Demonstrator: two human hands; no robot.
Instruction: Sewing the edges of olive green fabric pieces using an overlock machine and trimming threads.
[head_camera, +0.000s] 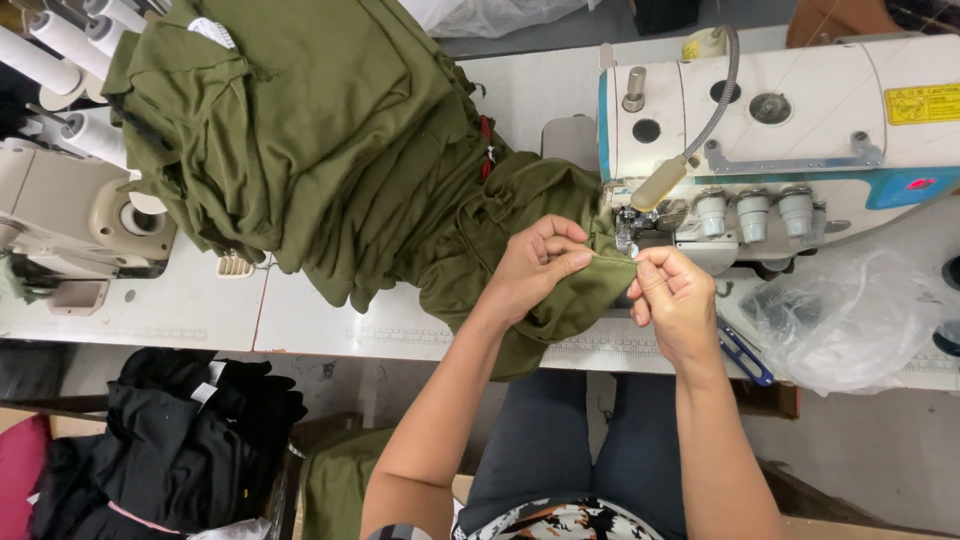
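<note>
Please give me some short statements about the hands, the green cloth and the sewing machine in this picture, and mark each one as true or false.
1. Both hands pinch the edge of the olive green fabric. True: the left hand and the right hand each hold it in a fingertip grip.
2. The hands work just in front of the white sewing machine. True.
3. The pile of folded garments is red. False: it is olive green, like the piece in the hands.
4. The right hand holds the blue-handled snips. False: they lie on the table, beside that hand.
5. Black cloth lies lower left, below the table. True.
</note>
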